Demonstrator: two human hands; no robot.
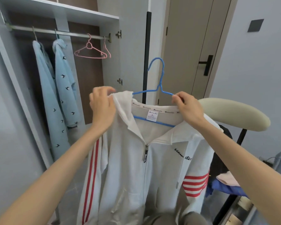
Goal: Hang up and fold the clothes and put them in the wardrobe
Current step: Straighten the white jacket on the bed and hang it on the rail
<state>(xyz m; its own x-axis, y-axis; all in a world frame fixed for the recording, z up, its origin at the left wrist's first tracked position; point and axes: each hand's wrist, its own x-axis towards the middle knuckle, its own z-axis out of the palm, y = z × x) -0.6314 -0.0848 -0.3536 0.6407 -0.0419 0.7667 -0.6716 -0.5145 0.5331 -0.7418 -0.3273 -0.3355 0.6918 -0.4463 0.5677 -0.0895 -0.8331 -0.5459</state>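
Nearest the camera, the white jacket [128, 168] hangs in front of the person, zipped part-way, with red stripes down one sleeve and across the other, and black script on the chest. Both bare forearms reach up to its collar. The left hand [102, 108] has its grip closed on the hood fabric at the jacket's shoulder, fingers curled over the edge. The right hand [187, 109] has its grip pinched on the end of the blue hanger [159, 86], at the collar. The hanger's lower bar lies inside the neck opening, beside the size label, and its hook stands free above the jacket, held in the air and on no rail. To the right, a chair [234, 114] with a cream backrest carries a pile of clothes [224, 181]. Beyond, on the left, the wardrobe [110, 51] stands open. Its rail [44, 31] bears two pale blue garments [62, 88] printed with small dark birds and, further along, two bare pink hangers [89, 45]. A closed door [185, 46] with a black handle stands behind the hanger
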